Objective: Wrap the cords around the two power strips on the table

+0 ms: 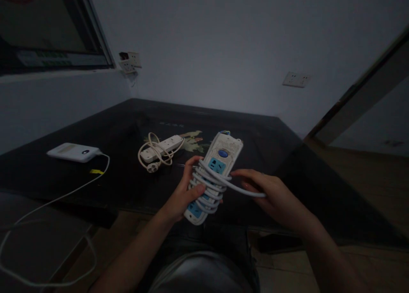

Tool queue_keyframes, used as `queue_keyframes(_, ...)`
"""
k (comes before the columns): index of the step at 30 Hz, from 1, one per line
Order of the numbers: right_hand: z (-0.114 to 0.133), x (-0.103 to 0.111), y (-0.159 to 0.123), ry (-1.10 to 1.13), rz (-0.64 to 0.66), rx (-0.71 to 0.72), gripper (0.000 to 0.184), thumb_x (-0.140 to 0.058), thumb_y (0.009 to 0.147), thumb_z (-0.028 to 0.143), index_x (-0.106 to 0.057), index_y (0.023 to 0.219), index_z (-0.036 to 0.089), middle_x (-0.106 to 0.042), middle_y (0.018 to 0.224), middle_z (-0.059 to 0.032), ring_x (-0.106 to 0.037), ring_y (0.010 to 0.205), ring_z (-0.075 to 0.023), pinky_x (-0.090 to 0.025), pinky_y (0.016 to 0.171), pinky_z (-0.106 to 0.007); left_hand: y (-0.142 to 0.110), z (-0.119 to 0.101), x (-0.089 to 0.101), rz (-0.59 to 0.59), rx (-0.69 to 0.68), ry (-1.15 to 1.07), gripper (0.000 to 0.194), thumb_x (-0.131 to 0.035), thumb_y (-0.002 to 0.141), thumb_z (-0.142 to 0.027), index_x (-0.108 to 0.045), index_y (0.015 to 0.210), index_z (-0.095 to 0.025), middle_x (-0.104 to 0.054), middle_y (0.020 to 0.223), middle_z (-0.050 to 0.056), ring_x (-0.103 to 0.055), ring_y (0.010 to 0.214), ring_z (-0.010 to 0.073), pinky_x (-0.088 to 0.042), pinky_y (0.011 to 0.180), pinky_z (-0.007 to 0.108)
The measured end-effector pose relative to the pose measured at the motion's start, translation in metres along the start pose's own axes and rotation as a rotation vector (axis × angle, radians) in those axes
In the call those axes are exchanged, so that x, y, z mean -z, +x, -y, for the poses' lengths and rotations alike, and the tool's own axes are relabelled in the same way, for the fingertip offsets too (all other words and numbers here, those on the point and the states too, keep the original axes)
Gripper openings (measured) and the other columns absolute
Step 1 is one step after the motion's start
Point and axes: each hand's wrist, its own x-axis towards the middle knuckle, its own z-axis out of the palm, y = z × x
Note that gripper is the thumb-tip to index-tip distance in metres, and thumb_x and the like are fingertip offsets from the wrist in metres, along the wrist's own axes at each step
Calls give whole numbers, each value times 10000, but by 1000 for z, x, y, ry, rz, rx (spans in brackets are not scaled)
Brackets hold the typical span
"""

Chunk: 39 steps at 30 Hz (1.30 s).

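Note:
A white power strip (232, 145) with blue socket panels and a blue oval switch is held tilted above the front of the black table. Its pale cord (209, 184) is wound several times around the middle of the strip. My left hand (183, 197) is closed around the strip's lower part, the thumb pressing over the windings. At the strip's right side, my right hand (268, 191) has its fingers curled near the cord's outer length, which runs from the windings into that hand. One of its fingertips reaches the strip's edge. The cord's far end is out of sight.
A smaller white power strip (174, 142) with its cord and plug lies on the black table (249, 129). Left of it are a white device (72, 152) with a trailing white cable (64, 195) and a yellow scrap (96, 171). Wall sockets (295, 79) sit behind.

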Motion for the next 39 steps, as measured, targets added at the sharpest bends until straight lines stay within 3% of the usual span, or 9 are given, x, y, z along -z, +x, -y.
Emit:
queue_keyframes(10, -4, -17, 0, -183, -86, 33, 249, -421, 937, 204, -560, 1141, 171, -683, 980, -66, -663, 823, -159, -493, 656, -244, -1, 0, -5, -23, -8, 81, 640, -686, 777, -322, -263, 1254, -368, -560, 1150, 51, -696, 717, 208, -585, 604, 344)
queue_keyframes(19, -3, -21, 2, -405, -111, 239, 253, -417, 884, 101, -615, 1033, 151, -664, 774, -36, -617, 608, -140, -386, 519, -231, -3, 2, -5, -112, 18, 137, 638, -709, 745, -366, -311, 1240, -311, -568, 1089, 42, -667, 737, 184, -570, 636, 320)
queue_keyframes(23, -2, -24, 1, -456, -95, 263, 305, -392, 832, 44, -623, 1002, 147, -669, 738, -33, -601, 561, -135, -357, 496, -230, -3, 3, -4, -151, 24, 160, 636, -721, 719, -414, -323, 1199, -288, -576, 1000, 25, -647, 724, 169, -560, 620, 293)
queue_keyframes(27, -4, -25, 1, -380, -61, 227, 289, -413, 854, 70, -629, 1030, 149, -696, 781, -46, -636, 609, -144, -397, 528, -229, -3, 3, -2, -188, 13, 215, 604, -727, 718, -395, -358, 1180, -274, -562, 985, 13, -633, 794, 160, -552, 655, 261)
queue_keyframes(31, -5, -15, -3, -125, -3, 128, 279, -456, 892, 139, -619, 1115, 176, -724, 901, -53, -678, 732, -133, -469, 627, -212, -3, 2, 0, -160, 55, 182, 650, -725, 720, -394, -312, 1212, -296, -571, 979, 16, -653, 724, 167, -564, 629, 296)
queue_keyframes(34, -6, 0, -8, 48, -85, 82, 154, -546, 874, 247, -685, 909, 191, -726, 812, -36, -674, 698, -133, -488, 626, -204, -2, 0, 1, -154, 47, 163, 654, -718, 731, -372, -296, 1226, -304, -584, 975, 21, -669, 713, 185, -574, 620, 321)
queue_keyframes(36, -8, 9, -12, 101, -148, 37, 197, -579, 857, 323, -687, 765, 187, -706, 705, -33, -658, 630, -141, -486, 579, -210, -2, 0, 1, -155, 42, 152, 637, -707, 745, -352, -293, 1227, -310, -591, 1002, 29, -677, 694, 190, -581, 614, 342)
queue_keyframes(39, -12, 16, -14, 124, -180, -43, 247, -555, 870, 353, -696, 755, 187, -707, 704, -40, -653, 623, -151, -486, 564, -220, -1, 2, 1, -142, 36, 124, 616, -692, 763, -340, -280, 1221, -319, -601, 1017, 33, -687, 668, 200, -587, 594, 359)
